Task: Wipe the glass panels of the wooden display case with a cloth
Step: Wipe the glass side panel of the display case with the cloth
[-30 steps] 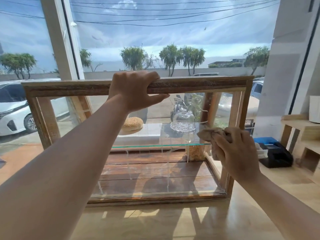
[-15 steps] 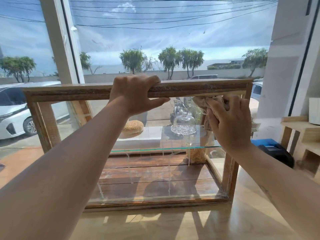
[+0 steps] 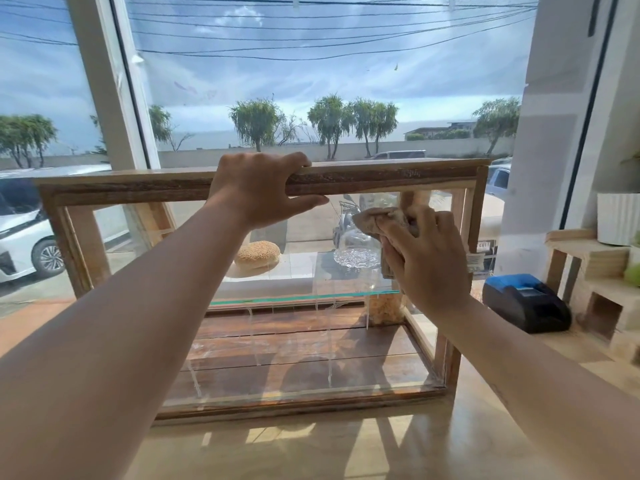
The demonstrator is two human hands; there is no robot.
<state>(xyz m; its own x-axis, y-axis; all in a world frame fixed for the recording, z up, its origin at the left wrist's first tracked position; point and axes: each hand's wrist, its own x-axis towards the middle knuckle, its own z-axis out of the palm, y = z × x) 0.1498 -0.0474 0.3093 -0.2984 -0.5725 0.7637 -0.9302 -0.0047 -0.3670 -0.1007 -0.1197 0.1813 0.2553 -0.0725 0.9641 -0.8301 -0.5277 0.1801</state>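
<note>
The wooden display case (image 3: 398, 176) stands on the counter in front of me, with glass panels (image 3: 294, 355) in its front and sides. My left hand (image 3: 258, 188) grips the middle of the top rail, thumb under the wood. Pressed flat against the upper right part of the front glass is my right hand (image 3: 427, 258), closed on a crumpled brown cloth (image 3: 375, 220). Inside, a seeded bun (image 3: 257, 253) and a clear glass dome (image 3: 355, 249) sit on a glass shelf (image 3: 298, 297).
A black and blue receipt printer (image 3: 524, 303) sits on the counter right of the case. Pale wooden stepped shelves (image 3: 595, 268) with a white ribbed pot (image 3: 618, 218) stand at the far right. Behind the case is a large window (image 3: 311, 81) with parked cars outside.
My right hand with the cloth rose from mid-height at the right edge to the top rail, then came down and slightly left on the glass. My left hand stayed on the rail.
</note>
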